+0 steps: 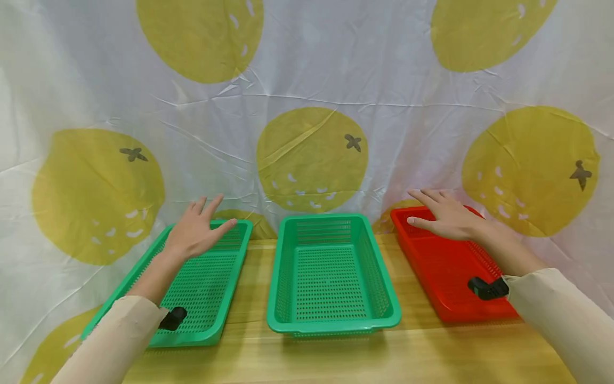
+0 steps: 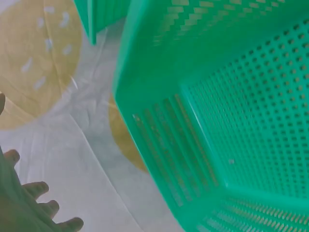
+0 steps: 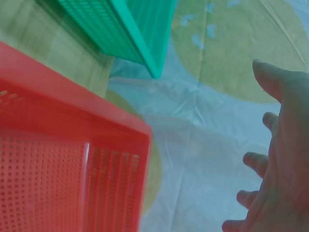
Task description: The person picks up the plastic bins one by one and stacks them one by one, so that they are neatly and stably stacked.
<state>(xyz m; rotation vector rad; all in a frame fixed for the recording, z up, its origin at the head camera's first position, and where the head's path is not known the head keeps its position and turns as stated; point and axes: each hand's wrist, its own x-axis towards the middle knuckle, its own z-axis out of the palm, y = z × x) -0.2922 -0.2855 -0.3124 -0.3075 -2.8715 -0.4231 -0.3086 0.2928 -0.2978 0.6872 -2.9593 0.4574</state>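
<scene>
My left hand [image 1: 194, 232] hovers over the left green basket [image 1: 203, 290], fingers spread and holding nothing. On the other side, my right hand [image 1: 443, 216] is held above the red basket [image 1: 446, 266], its fingers extended and thumb apart. Between the hands stands the middle green basket [image 1: 328, 282], with no hand touching it. In the left wrist view the left hand's fingers [image 2: 36, 189] show at the lower left, apart from the green basket. The right wrist view has the right hand [image 3: 289, 169] at the right, away from the red basket's rim [image 3: 145, 140].
All three baskets stand in a row on a wooden table [image 1: 417, 352]. Behind them hangs a pale cloth [image 1: 307, 64] printed with large yellow fruit. A small black device [image 1: 174, 318] sits at the left cuff, and another black device [image 1: 488, 288] at the right cuff.
</scene>
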